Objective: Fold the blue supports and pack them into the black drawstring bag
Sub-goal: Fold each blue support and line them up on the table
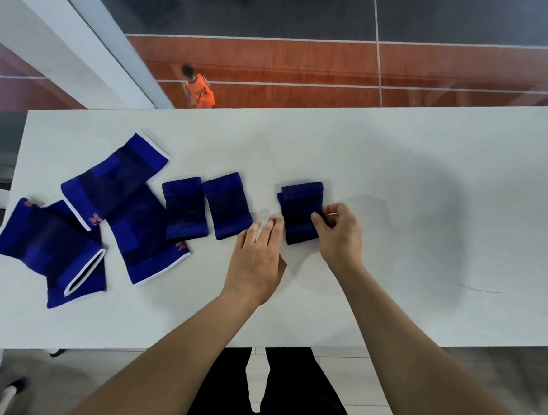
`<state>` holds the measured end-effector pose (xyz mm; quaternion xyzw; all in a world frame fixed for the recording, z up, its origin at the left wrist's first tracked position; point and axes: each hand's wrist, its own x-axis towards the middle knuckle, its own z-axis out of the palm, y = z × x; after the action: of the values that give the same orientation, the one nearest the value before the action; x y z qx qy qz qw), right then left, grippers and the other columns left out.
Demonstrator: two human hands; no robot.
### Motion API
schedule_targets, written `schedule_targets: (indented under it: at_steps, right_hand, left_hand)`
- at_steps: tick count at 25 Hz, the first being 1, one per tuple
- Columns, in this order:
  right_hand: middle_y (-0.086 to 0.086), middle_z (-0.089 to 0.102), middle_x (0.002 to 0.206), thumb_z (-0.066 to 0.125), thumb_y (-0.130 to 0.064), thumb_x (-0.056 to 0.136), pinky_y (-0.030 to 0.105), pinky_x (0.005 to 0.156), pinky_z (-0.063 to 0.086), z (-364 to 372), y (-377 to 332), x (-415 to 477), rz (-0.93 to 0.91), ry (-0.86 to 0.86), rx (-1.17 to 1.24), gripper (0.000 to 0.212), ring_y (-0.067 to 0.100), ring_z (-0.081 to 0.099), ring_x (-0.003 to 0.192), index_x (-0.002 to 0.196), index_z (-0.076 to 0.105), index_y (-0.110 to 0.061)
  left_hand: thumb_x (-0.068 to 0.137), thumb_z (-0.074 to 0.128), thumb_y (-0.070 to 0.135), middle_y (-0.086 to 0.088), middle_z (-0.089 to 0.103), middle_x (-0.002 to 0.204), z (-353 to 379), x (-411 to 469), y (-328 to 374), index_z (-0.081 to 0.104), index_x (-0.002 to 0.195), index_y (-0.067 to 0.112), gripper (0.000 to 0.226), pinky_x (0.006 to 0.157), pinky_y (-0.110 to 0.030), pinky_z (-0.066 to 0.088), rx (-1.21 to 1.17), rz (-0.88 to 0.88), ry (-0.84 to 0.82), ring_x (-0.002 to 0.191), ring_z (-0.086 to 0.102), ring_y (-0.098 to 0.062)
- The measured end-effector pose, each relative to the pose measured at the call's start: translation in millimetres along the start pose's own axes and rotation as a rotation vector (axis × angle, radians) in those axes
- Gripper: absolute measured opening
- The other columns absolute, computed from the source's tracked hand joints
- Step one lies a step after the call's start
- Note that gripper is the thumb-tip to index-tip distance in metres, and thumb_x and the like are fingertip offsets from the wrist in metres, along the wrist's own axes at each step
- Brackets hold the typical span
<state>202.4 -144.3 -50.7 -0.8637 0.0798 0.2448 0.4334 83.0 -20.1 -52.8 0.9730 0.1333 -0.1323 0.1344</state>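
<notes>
Orange logo marks are seen on 3 unfolded blue supports (140,237), and dark print on an orange vest (200,94); none can be read.

Worktop (393,166): white, flat, rectangular
Window (284,5): glass pane behind worktop
Court floor (321,64): orange-red, white lines, seen through glass
Near floor (83,376): pale grey tiles

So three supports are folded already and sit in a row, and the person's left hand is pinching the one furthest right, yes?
Not quite: the head view shows the right hand pinching the rightmost folded support. The left hand lies flat and open on the white table beside it. The rest holds: three folded supports sit in a row, the other two further left.
</notes>
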Motion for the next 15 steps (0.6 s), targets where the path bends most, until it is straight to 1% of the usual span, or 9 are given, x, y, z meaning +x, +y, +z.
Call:
schedule_targets:
  at_steps: [3, 5, 7, 8, 10, 12, 14, 15]
  right_hand:
    - [-0.009, 0.066, 0.087, 0.066, -0.028, 0.095, 0.015, 0.062, 0.043, -1, -2, 1, -0.032, -0.016, -0.011, 0.011, 0.004, 0.063, 0.079, 0.099, 0.061, -0.019]
    - [-0.009, 0.067, 0.087, 0.065, -0.027, 0.096, 0.015, 0.063, 0.043, -1, 1, 2, -0.071, -0.047, -0.007, 0.008, 0.004, 0.064, 0.079, 0.099, 0.062, -0.020]
    - [-0.010, 0.068, 0.087, 0.064, -0.026, 0.097, 0.013, 0.065, 0.043, -2, 5, 4, -0.107, -0.075, -0.025, 0.003, 0.002, 0.064, 0.080, 0.098, 0.063, -0.023]
    - [-0.009, 0.067, 0.088, 0.063, -0.025, 0.097, 0.011, 0.065, 0.042, -2, 7, 5, -0.124, -0.079, -0.046, 0.001, 0.000, 0.063, 0.080, 0.098, 0.063, -0.024]
    - [-0.004, 0.061, 0.097, 0.065, -0.023, 0.097, 0.005, 0.067, 0.039, -1, 11, 9, -0.156, -0.052, -0.094, 0.006, 0.001, 0.059, 0.082, 0.102, 0.066, -0.021]
    - [0.000, 0.055, 0.107, 0.067, -0.023, 0.095, 0.002, 0.069, 0.038, 0, 13, 11, -0.157, -0.017, -0.115, 0.013, 0.005, 0.059, 0.083, 0.106, 0.069, -0.016]
    - [0.001, 0.051, 0.109, 0.070, -0.021, 0.093, 0.002, 0.069, 0.039, -1, 15, 12, -0.148, 0.005, -0.103, 0.015, 0.009, 0.060, 0.084, 0.108, 0.068, -0.016]
    - [0.000, 0.052, 0.108, 0.070, -0.021, 0.093, 0.003, 0.069, 0.040, -2, 15, 12, -0.146, 0.010, -0.091, 0.017, 0.009, 0.060, 0.084, 0.109, 0.067, -0.018]
  left_hand:
    - [0.093, 0.060, 0.020, -0.015, 0.054, 0.140, 7, 9, 2, 0.038, 0.151, 0.024, 0.062, 0.103, -0.043, 0.044, 0.029, 0.087, 0.060, 0.124, 0.051, -0.032]
    - [0.092, 0.066, 0.021, -0.013, 0.061, 0.126, 10, 17, 3, 0.051, 0.141, 0.022, 0.052, 0.092, -0.041, 0.048, 0.035, 0.063, 0.088, 0.109, 0.058, -0.030]
    - [0.088, 0.071, 0.017, -0.010, 0.064, 0.116, 11, 22, 5, 0.058, 0.130, 0.019, 0.044, 0.084, -0.039, 0.050, 0.024, 0.032, 0.126, 0.096, 0.061, -0.028]
    - [0.086, 0.073, 0.013, -0.009, 0.064, 0.114, 13, 24, 7, 0.060, 0.125, 0.018, 0.041, 0.082, -0.038, 0.050, 0.021, 0.026, 0.141, 0.093, 0.062, -0.027]
    - [0.082, 0.075, 0.005, -0.007, 0.064, 0.110, 16, 26, 9, 0.062, 0.119, 0.016, 0.041, 0.079, -0.036, 0.050, 0.020, 0.026, 0.178, 0.089, 0.062, -0.025]
    - [0.080, 0.075, -0.001, -0.007, 0.064, 0.104, 19, 26, 12, 0.065, 0.114, 0.015, 0.039, 0.078, -0.036, 0.050, 0.006, 0.028, 0.212, 0.087, 0.062, -0.025]
    - [0.079, 0.075, -0.004, -0.006, 0.063, 0.098, 20, 27, 13, 0.066, 0.109, 0.014, 0.036, 0.077, -0.035, 0.051, -0.005, 0.033, 0.234, 0.083, 0.061, -0.024]
    - [0.079, 0.075, -0.004, -0.005, 0.063, 0.096, 20, 27, 14, 0.067, 0.107, 0.014, 0.034, 0.077, -0.035, 0.050, -0.011, 0.032, 0.240, 0.082, 0.061, -0.024]
